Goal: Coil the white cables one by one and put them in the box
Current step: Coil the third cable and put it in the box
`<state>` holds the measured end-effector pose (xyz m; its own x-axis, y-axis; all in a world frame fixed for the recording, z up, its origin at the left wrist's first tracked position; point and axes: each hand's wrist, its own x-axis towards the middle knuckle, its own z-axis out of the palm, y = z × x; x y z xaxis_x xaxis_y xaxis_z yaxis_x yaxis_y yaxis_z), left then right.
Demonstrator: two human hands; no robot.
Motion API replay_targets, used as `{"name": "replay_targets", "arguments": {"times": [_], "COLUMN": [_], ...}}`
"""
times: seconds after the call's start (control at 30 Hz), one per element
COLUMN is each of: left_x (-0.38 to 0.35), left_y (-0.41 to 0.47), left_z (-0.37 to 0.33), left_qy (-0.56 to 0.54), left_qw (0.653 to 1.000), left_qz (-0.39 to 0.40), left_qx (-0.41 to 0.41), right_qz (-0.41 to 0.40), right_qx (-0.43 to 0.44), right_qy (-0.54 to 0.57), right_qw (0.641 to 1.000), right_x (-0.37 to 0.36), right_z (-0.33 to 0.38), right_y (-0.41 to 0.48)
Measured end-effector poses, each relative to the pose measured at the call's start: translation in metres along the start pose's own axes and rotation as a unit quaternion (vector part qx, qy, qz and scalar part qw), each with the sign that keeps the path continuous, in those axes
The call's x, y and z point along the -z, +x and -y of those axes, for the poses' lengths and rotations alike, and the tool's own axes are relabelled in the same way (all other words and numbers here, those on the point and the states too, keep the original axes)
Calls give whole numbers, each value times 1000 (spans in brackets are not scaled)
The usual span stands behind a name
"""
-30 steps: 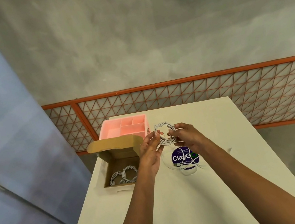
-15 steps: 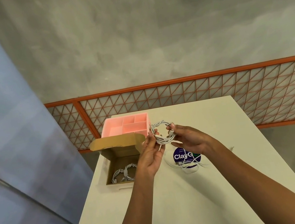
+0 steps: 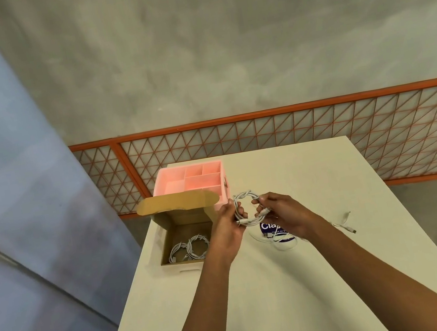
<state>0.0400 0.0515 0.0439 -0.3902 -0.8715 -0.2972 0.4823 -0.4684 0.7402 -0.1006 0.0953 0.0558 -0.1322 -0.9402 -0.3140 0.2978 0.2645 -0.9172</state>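
Looking down from the head view: left hand and right hand both hold the coiled cable in the air above the worktop, just right of the cardboard box. Left grip: fingers curled round the coil's left side. Right grip: thumb and fingers pinching the loop's lower right, where a plug end sticks out

Change over the last second: loops were already wound and the coil's shape is much the same. The right hand went from a pinch on the ring, to fingers spread, to this lower pinch. Reads as the tail being tucked in, so this cable is near ready for the box. Two coils already lie inside; one loose cable remains on the worktop under the right wrist, an end trailing right

Writing: dark round sticker on the worktop shows "Cla" in white, the rest covered by the right hand; a second ago "ClayG" showed. Small line beneath too fine to read. Pink organiser behind the box, no lettering seen
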Motion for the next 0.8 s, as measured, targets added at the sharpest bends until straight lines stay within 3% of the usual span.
{"name": "replay_targets", "arguments": {"times": [0.17,0.33,0.57,0.7,0.8], "left_x": [32,67,114,153,185], "left_y": [-3,-5,-12,-16,-20], "left_z": [6,1,-21,-30,-40], "left_qy": [139,289,284,343,457], "left_qw": [990,950,946,906,828], "left_qz": [-41,-119,-155,-207,-277], "left_qx": [-3,-7,-34,-133,-172], "right_qz": [-24,-47,-88,-117,-151], "right_qx": [-8,-23,-44,-71,-83], "right_qy": [-98,-121,-139,-121,-113], "right_qw": [995,991,985,983,979], "right_x": [0,-21,-66,-98,-125], "right_z": [-20,-44,-75,-88,-95], "right_y": [3,10,28,41,57]}}
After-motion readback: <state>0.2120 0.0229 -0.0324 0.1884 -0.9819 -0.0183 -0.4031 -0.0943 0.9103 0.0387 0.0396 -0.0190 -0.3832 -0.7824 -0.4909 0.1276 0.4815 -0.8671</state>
